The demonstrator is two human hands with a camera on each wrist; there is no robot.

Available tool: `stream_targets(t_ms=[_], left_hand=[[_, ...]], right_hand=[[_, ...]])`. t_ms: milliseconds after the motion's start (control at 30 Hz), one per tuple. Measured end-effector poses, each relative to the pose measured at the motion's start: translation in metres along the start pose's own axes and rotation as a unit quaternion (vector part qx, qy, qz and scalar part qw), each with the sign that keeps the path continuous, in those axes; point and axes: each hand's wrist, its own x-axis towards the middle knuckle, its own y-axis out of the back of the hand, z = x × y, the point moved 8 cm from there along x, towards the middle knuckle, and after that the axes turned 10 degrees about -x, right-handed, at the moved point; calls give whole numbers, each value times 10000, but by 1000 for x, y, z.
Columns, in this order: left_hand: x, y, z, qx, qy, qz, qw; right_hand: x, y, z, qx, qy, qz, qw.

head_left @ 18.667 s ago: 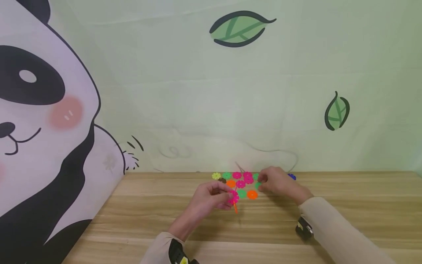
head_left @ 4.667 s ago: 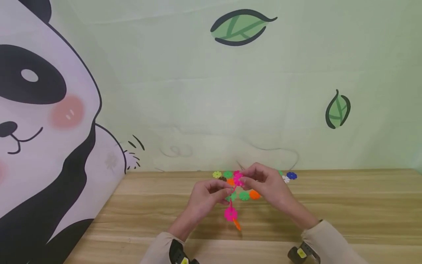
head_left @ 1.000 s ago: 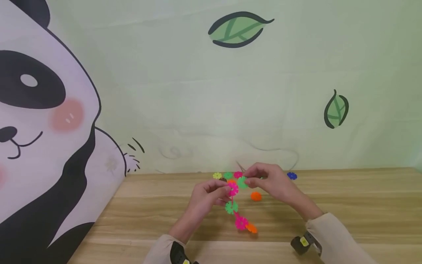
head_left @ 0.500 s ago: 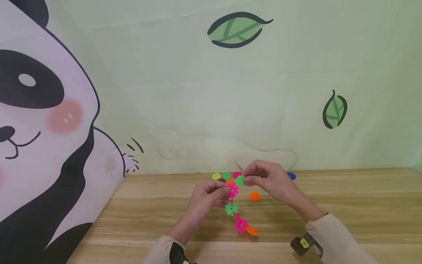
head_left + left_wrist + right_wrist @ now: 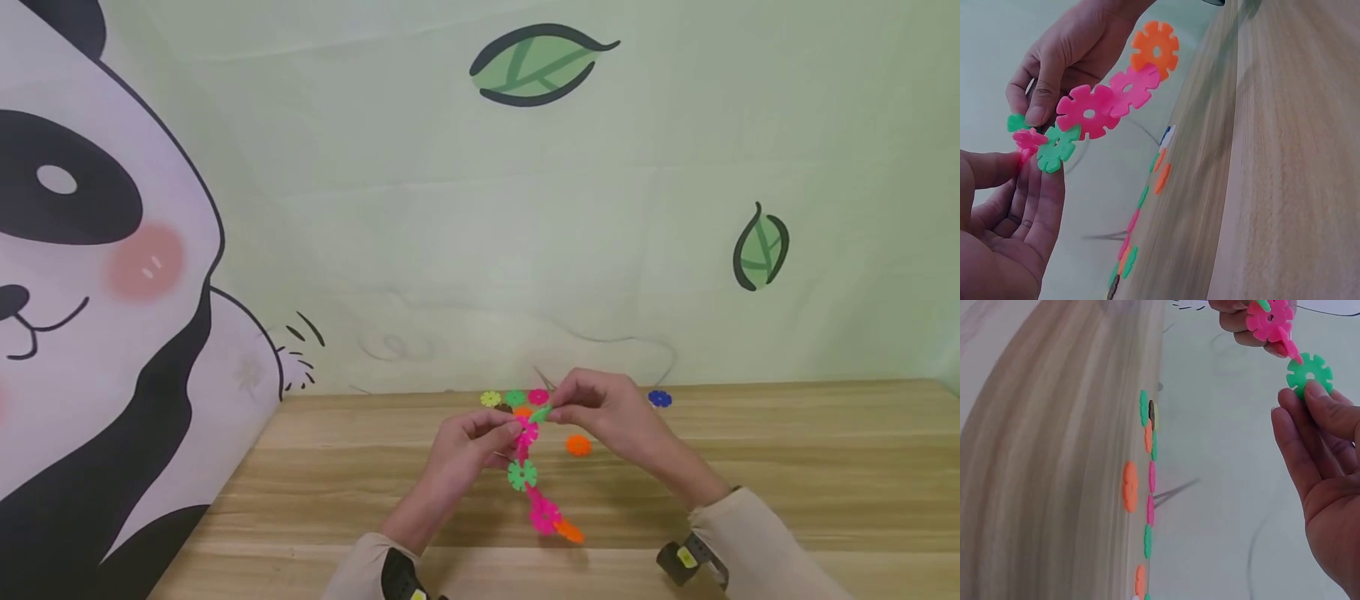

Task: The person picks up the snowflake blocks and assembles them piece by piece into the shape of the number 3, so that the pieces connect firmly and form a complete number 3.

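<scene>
Above the table (image 5: 750, 467), a person's left hand (image 5: 468, 454) grips a chain of discs (image 5: 514, 477) and the right hand (image 5: 607, 408) pinches a green disc (image 5: 1321, 367) at its upper end, both partly covered; some loose discs (image 5: 514, 397) along the far edge are partly hidden.

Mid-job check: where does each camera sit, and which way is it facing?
Head: worn on the head, facing forward and down at the table and backdrop; left hand, right hand and sleeves show.
Left wrist: on that wrist, facing the disc chain; both hands show.
Right wrist: on that wrist, facing the green disc; right hand and part of the left show.
Shared: both wrist views show loose discs along the table.
</scene>
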Motion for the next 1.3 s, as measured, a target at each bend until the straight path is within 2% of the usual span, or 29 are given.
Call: stream_targets(t_ms=[367,567,833,1300], left_hand=[[-1,1,2,102,54,-45,9999],[0,0,0,111,86,-136,9998],[1,-4,-4,-249,149,-338,9990],[1,-5,-4,-277,161,-411,9986]], right_hand=[[0,-2,-2,84,166,155,9997],[1,-4,-2,53,112,147,9998],[0,-8,-3,-53,169,-120,9998],[1,-7,-7,-491,321,-179,9981]])
